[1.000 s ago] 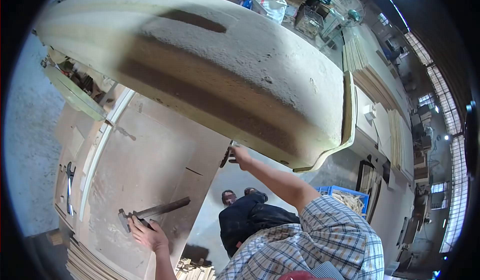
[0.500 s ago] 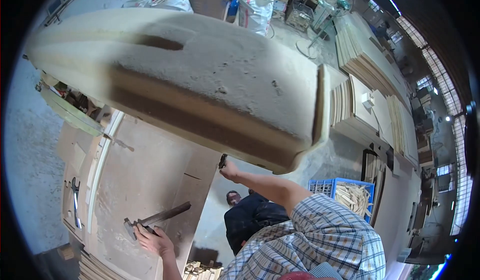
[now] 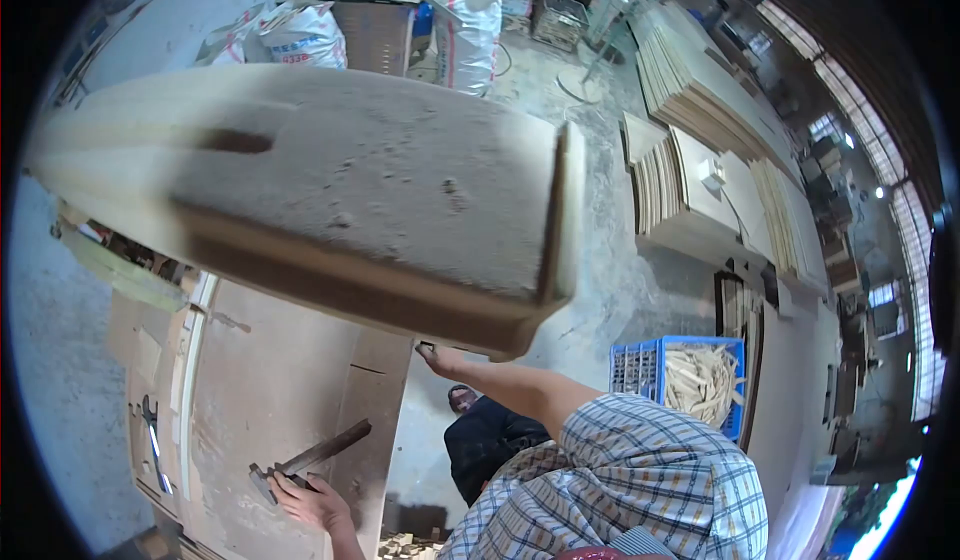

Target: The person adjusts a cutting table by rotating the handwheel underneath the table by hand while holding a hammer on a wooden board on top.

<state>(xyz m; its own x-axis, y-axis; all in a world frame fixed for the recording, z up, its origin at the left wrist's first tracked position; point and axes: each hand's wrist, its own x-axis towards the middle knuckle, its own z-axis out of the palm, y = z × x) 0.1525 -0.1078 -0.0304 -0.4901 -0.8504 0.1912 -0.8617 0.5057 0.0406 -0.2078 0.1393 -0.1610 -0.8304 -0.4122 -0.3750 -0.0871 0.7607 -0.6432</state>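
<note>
At the lower left, my left hand (image 3: 312, 505) has its fingers curled round a black part at the end of a dark T-shaped tool (image 3: 325, 447). This tool looks like a hammer, with a metal cross-piece and a long dark bar lying over the brown tabletop (image 3: 250, 390). My right arm reaches forward, and my right hand (image 3: 440, 362) is closed on a small dark object (image 3: 426, 348) by the tabletop's far right corner. Its exact kind cannot be made out. Just above that hand hangs a big, dusty beige machine part (image 3: 370, 180), close to the camera.
A wrench (image 3: 153, 440) hangs on the left side panel. A blue crate (image 3: 652, 380) of wood scraps stands right, with stacked boards (image 3: 690, 185) behind. White sacks (image 3: 468, 35) and a floor fan (image 3: 610, 20) are farther back.
The view has shifted, so the beige part sits lower and farther left. My right hand appears slightly lower and left, nearer the beige part's edge. My left hand keeps its place on the tool.
</note>
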